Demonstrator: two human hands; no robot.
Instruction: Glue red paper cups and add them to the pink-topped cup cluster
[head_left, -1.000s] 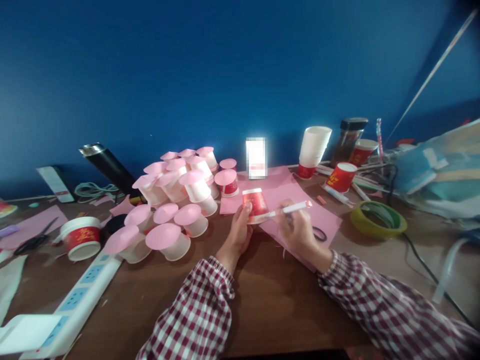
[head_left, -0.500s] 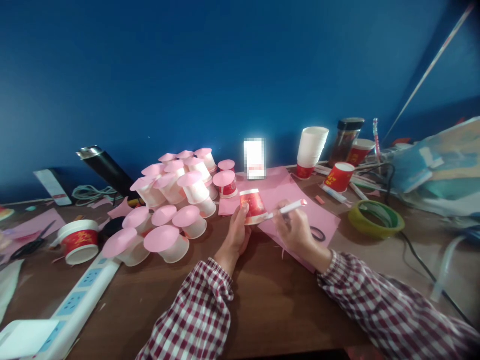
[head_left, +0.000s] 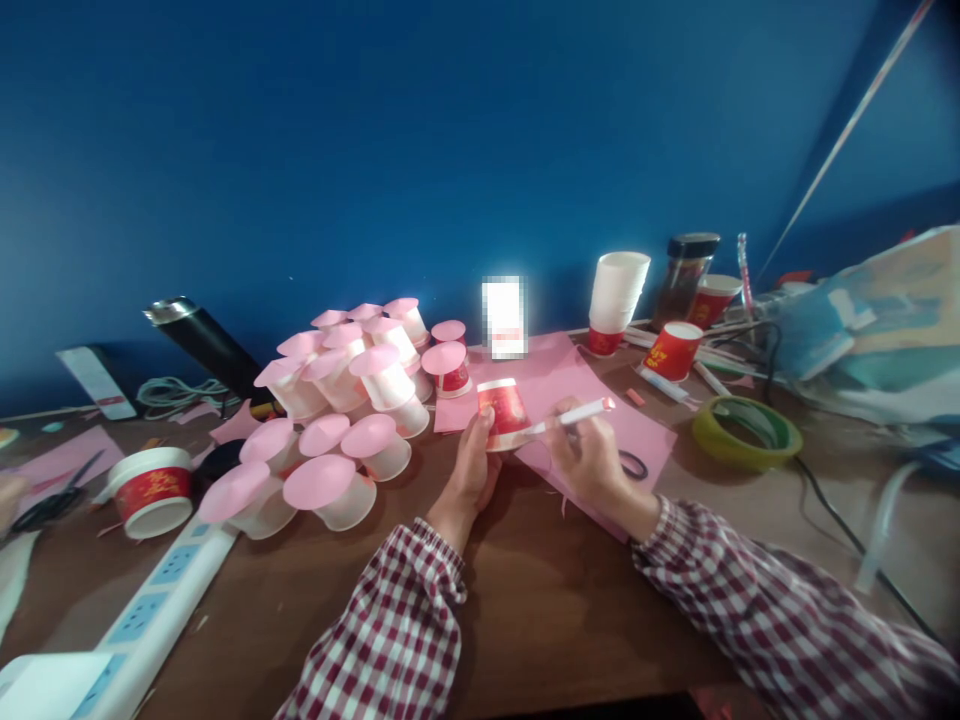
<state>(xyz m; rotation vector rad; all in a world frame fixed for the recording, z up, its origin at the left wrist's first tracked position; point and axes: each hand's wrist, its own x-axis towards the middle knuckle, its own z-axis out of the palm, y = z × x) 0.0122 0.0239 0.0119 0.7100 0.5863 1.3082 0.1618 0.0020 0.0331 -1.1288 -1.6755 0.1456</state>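
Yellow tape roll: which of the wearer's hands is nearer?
Right. The right hand, holding a marker, is left of the tape roll; the left hand, holding a cup, is farther left.

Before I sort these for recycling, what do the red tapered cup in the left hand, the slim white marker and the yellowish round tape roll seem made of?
Red tapered cup: probably paper, slightly glossy, by its printed wall and pale edges. Slim white marker: likely smooth plastic, by its pale barrel. Yellowish round tape roll: perhaps glossy plastic film, by its sheen.
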